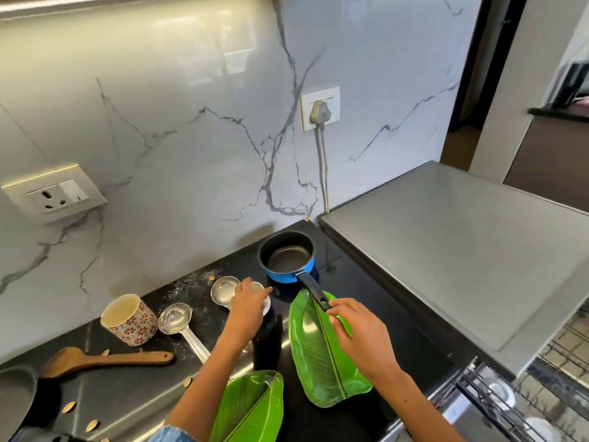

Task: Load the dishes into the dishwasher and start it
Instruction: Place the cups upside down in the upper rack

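Note:
On the black counter stands a blue saucepan (288,260) with a black handle pointing toward me. My right hand (360,333) hovers at the handle's tip, fingers loosely curved, above a green leaf-shaped plate (318,362). My left hand (250,306) rests over a small white bowl (266,299), fingers bent on its rim. A steel bowl (223,290) sits just left of it. A second green leaf plate (251,409) lies near me. The open dishwasher rack (510,406) shows at the lower right.
A floral mug (129,319), a steel ladle (178,323) and a wooden spatula (105,360) lie on the left of the counter. A grey pan (16,397) sits at the far left edge. The grey dishwasher top (462,250) fills the right. A plugged cable (323,161) hangs on the wall.

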`<state>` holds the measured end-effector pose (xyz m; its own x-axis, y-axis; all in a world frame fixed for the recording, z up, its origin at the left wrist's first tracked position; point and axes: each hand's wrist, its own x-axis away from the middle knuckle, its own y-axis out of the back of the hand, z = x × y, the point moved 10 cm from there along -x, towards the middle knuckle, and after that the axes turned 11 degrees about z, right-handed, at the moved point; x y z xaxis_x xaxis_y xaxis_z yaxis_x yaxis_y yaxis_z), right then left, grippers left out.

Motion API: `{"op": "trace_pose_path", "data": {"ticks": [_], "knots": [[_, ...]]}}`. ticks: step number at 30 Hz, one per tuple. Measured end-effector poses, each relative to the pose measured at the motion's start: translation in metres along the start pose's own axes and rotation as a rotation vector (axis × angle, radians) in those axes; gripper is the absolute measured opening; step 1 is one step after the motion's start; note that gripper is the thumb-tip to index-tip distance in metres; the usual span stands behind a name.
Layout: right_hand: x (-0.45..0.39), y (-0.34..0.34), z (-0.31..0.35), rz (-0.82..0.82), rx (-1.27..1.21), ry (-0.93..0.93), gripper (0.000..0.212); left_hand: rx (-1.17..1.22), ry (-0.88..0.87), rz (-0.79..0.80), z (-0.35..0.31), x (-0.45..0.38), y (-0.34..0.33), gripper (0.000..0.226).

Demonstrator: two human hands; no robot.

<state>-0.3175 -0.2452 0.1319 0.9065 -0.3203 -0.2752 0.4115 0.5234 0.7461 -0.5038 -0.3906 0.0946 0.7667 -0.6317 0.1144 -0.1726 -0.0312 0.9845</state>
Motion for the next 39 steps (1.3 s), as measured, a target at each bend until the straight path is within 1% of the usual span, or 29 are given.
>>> {"op": "trace_pose_path", "data": {"ticks": [3,6,10,13,15,18,20,22,24,26,30,32,35,36,37,39], "knots": [[0.018,0.019,-0.011,-0.017,-0.012,0.022,0.014,0.044,-0.055,-0.158,-0.017,0.024,0.034,0.045],[0.042,0.046,-0.026,-0.068,-0.067,0.031,0.011,0.009,-0.147,-0.262,-0.062,0.063,0.064,0.05],[0.083,0.091,-0.052,-0.121,-0.084,0.05,0.014,0.044,-0.239,-0.293,-0.148,0.113,0.069,0.046],[0.126,0.135,-0.078,-0.133,-0.086,0.081,0.017,0.048,-0.336,-0.253,-0.232,0.141,0.051,0.042],[0.163,0.17,-0.102,-0.162,-0.07,0.075,0.021,0.102,-0.427,-0.214,-0.3,0.156,0.037,0.045],[0.221,0.209,-0.152,-0.181,-0.071,-0.009,0.032,0.221,-0.584,-0.183,-0.395,0.174,0.013,0.043],[0.26,0.226,-0.188,-0.176,-0.053,-0.067,0.038,0.324,-0.642,-0.101,-0.454,0.178,-0.011,0.048],[0.293,0.235,-0.224,-0.154,-0.039,-0.128,0.048,0.393,-0.689,-0.011,-0.509,0.178,-0.038,0.052],[0.318,0.239,-0.257,-0.137,-0.04,-0.196,0.061,0.444,-0.731,0.062,-0.555,0.175,-0.065,0.054],[0.337,0.243,-0.292,-0.155,-0.036,-0.25,0.071,0.485,-0.783,0.127,-0.594,0.168,-0.095,0.055],[0.355,0.241,-0.357,-0.178,-0.019,-0.281,0.083,0.592,-0.856,0.243,-0.642,0.149,-0.159,0.051],[0.361,0.228,-0.385,-0.16,0.007,-0.268,0.081,0.613,-0.848,0.309,-0.653,0.14,-0.196,0.049],[0.368,0.207,-0.416,-0.142,0.079,-0.244,0.073,0.545,-0.869,0.356,-0.654,0.13,-0.244,0.052],[0.37,0.2,-0.426,-0.136,0.1,-0.245,0.072,0.48,-0.884,0.338,-0.651,0.126,-0.258,0.053],[0.371,0.193,-0.437,-0.135,0.12,-0.252,0.072,0.371,-0.894,0.285,-0.647,0.122,-0.272,0.054],[0.371,0.185,-0.457,-0.134,0.147,-0.277,0.073,0.096,-0.899,0.131,-0.633,0.117,-0.295,0.055]]}}
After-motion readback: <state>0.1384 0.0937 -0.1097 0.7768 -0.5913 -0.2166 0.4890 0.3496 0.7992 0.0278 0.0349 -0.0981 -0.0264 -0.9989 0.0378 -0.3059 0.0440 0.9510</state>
